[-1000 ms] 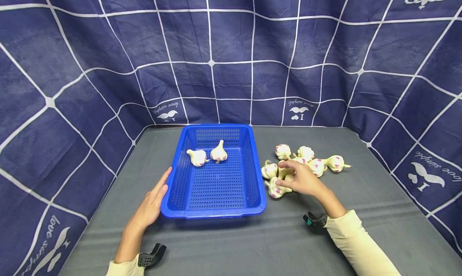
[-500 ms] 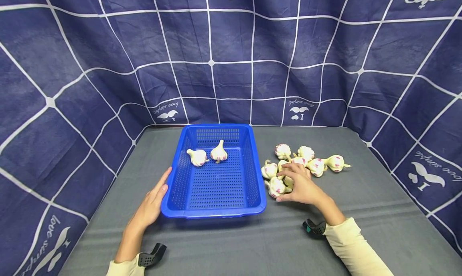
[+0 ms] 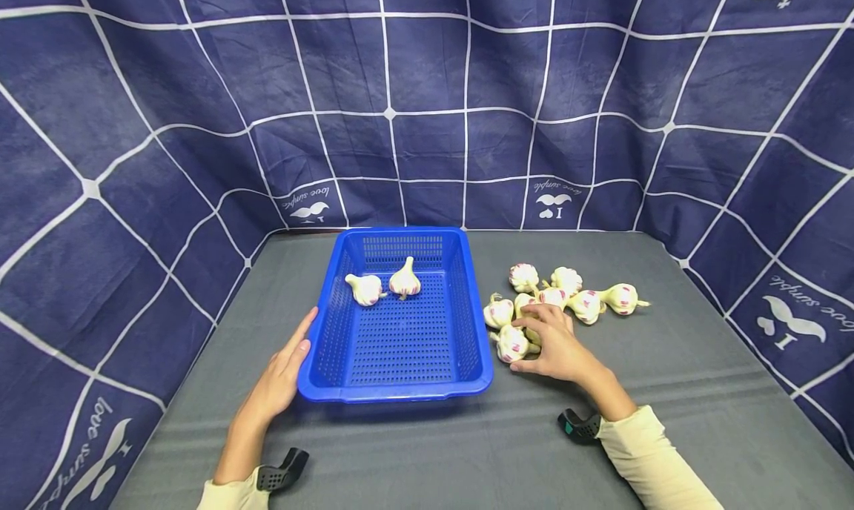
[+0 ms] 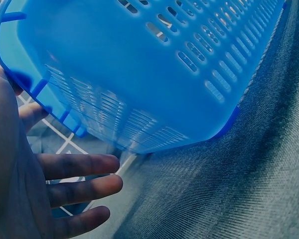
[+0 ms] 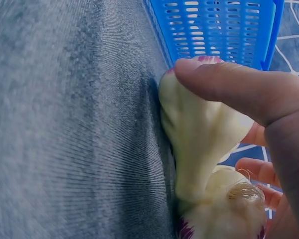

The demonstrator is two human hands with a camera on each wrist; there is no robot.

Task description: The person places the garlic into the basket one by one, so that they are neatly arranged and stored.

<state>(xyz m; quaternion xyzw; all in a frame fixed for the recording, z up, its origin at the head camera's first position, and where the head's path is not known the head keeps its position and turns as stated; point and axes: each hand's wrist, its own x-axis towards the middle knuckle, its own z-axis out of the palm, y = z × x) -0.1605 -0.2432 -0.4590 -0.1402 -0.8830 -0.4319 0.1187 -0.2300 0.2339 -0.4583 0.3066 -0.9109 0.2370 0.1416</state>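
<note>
In the head view my left hand rests its fingertips against the left rim of a blue perforated plastic basket. Its lower fingers extend straight under the rim in the left wrist view. Two garlic bulbs, one on its side and one with its neck up, lie in the basket. To the right of it, my right hand pinches the nearest garlic bulb of a pile. The right wrist view has the thumb over this bulb, its neck pointing back toward the wrist.
Several more garlic bulbs are heaped beyond the right hand, one trailing off to the right. A grey cloth covers the table, and a dark blue checked curtain closes off the back and sides.
My right hand has drawn slightly back and spread its thumb and fingers around the nearest garlic bulb. The left hand and the basket have stayed in place.
</note>
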